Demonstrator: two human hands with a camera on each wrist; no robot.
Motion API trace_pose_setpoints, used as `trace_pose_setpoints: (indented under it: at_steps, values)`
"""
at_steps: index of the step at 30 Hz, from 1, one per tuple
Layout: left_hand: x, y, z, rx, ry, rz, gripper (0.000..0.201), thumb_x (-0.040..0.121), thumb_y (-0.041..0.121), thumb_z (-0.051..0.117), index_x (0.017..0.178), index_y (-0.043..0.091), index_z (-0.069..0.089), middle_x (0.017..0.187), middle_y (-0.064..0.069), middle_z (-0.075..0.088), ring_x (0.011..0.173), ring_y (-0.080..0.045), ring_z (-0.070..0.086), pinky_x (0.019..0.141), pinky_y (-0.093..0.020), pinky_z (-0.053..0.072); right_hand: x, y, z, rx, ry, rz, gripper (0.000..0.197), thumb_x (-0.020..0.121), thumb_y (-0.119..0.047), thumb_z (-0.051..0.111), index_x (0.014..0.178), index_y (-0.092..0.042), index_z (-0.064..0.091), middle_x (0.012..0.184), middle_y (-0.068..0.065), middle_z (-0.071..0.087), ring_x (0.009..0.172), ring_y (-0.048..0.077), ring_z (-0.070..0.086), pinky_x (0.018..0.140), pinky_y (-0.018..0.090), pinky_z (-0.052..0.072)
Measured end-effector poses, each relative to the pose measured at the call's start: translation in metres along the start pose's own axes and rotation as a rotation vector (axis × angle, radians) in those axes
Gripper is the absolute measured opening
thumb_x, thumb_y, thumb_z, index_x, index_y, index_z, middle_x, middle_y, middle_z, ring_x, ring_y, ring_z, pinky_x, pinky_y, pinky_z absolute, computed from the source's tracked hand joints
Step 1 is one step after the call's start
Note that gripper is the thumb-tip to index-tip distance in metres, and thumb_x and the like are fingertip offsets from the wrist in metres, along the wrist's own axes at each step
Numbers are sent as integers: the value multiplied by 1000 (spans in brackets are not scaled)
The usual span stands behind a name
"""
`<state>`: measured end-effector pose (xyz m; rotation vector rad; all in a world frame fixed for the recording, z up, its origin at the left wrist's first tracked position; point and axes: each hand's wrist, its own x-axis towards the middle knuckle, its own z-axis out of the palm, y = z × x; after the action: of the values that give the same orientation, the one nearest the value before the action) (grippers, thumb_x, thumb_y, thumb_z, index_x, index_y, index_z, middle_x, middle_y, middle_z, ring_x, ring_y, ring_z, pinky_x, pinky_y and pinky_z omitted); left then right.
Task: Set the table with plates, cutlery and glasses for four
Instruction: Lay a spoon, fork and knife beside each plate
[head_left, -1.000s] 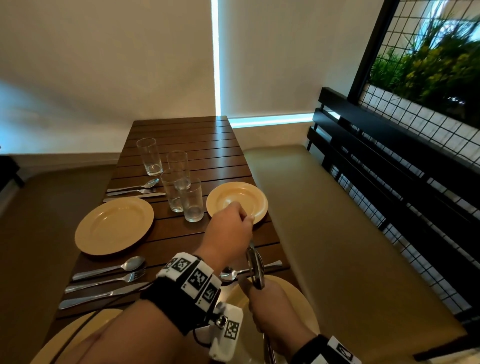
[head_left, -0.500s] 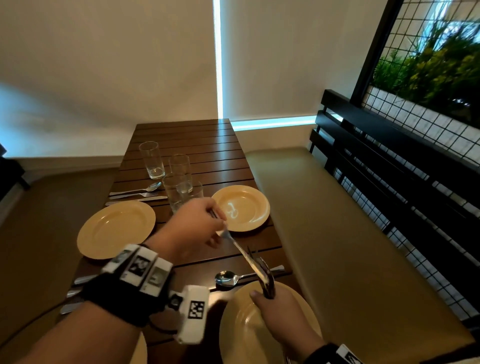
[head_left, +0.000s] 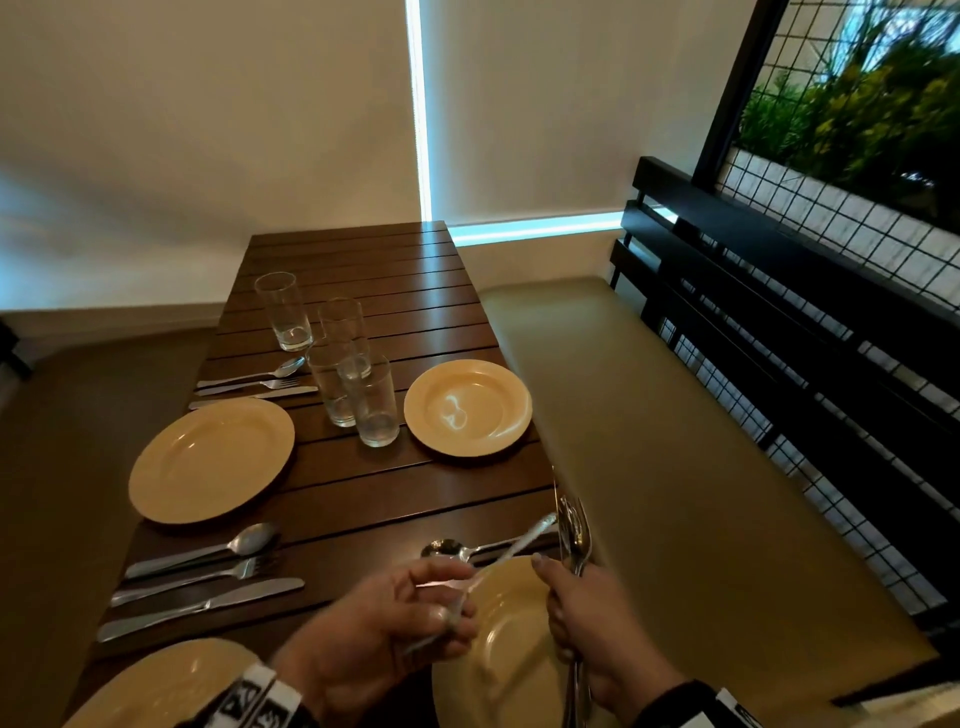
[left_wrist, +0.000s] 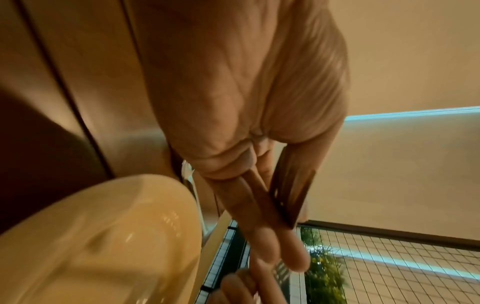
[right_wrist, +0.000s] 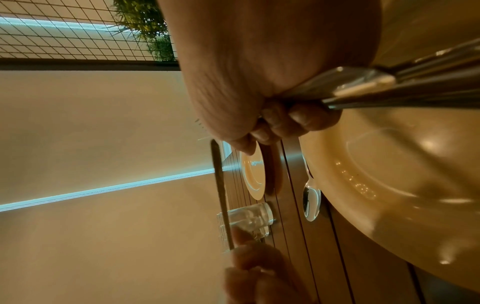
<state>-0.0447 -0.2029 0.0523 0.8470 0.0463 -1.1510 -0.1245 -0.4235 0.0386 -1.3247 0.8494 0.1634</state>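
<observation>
Left hand (head_left: 379, 629), lower centre of the head frame, fingers pinching a blurred silver utensil (head_left: 511, 551) angled over the near yellow round plate (head_left: 498, 649); which utensil, cannot tell. Right hand (head_left: 587, 618), lower right, fingers clenched around a bundle of silver cutlery (head_left: 574, 525) pointing up. A silver spoon (head_left: 457, 548) lies on the dark slatted wooden surface (head_left: 395, 488) just beyond that plate. 4 clear glasses (head_left: 371, 400) cluster mid-frame; 3 more plates, 2 laid cutlery sets on the left.

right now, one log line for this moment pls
left hand: holds one cutlery piece | right hand: grips cutlery bundle | near right plate: spoon laid | four glasses: clustered mid-table
</observation>
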Motion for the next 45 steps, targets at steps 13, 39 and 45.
trace_pose_setpoints:
  at_steps: [13,39,45]
  values:
    - [110,46,-2,1360,473,178,25,100,21,61,92,3,75,75,-8,67,65,-20,61,65,-30,48,-6,3,-11,59,-17,90,25,100,-27,57,82,-13,46,49,1,36,38,13,26,41,23,23]
    - [183,33,-19,1933,476,101,20,85,33,68,102,38,79,103,9,76,97,-15,69,83,-30,57,-12,10,-23,134,-85,55,44,100,-26,57,62,-13,40,43,2,33,36,16,25,40,23,26]
    - [182,34,-23,1937,473,83,21,86,29,64,98,39,78,101,10,75,97,-15,69,83,-31,57,-6,11,-22,126,-87,49,40,100,-27,58,65,-13,42,44,2,35,35,15,26,40,22,28]
